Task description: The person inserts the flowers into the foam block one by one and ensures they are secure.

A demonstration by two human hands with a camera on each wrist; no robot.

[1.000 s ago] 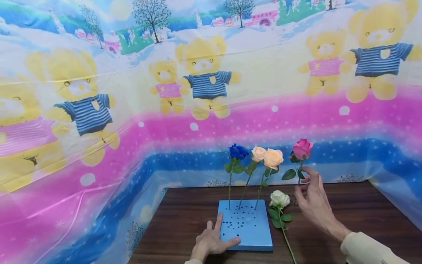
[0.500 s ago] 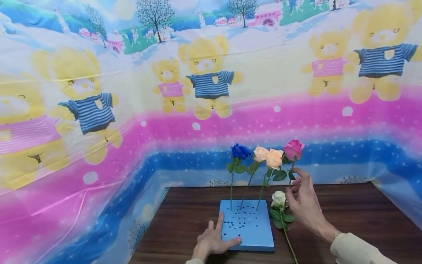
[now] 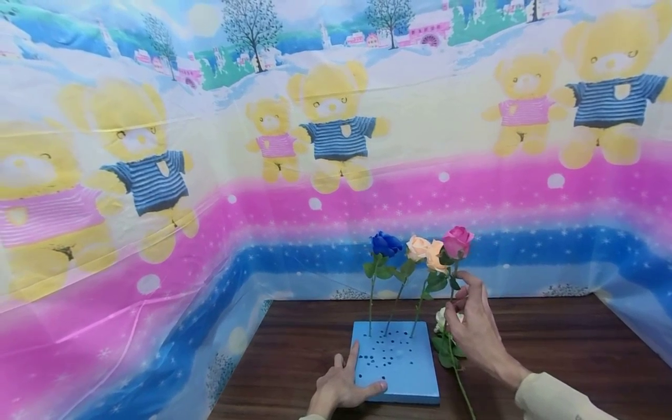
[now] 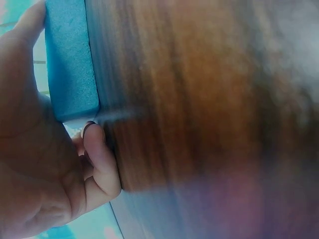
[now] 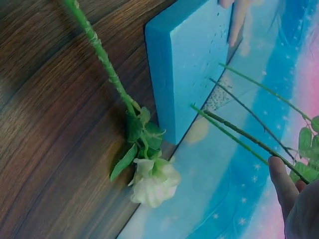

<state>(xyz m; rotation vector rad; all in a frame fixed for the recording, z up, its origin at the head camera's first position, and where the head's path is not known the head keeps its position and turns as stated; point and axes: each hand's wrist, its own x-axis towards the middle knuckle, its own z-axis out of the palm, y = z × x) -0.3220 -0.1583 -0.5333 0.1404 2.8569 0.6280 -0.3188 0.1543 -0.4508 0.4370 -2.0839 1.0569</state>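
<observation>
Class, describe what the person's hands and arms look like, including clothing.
The left hand and right hand are bare, with no gloves or rings visible. The right sleeve is long and pale cream; only a similar edge of the left sleeve shows.

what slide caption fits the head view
The right hand holds up a pink rose; the left hand touches a blue board with three roses standing in it.

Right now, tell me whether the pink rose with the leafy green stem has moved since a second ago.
Yes: in the head view, the pink rose has moved left, closer to the square, light-blue board with holes.
</observation>
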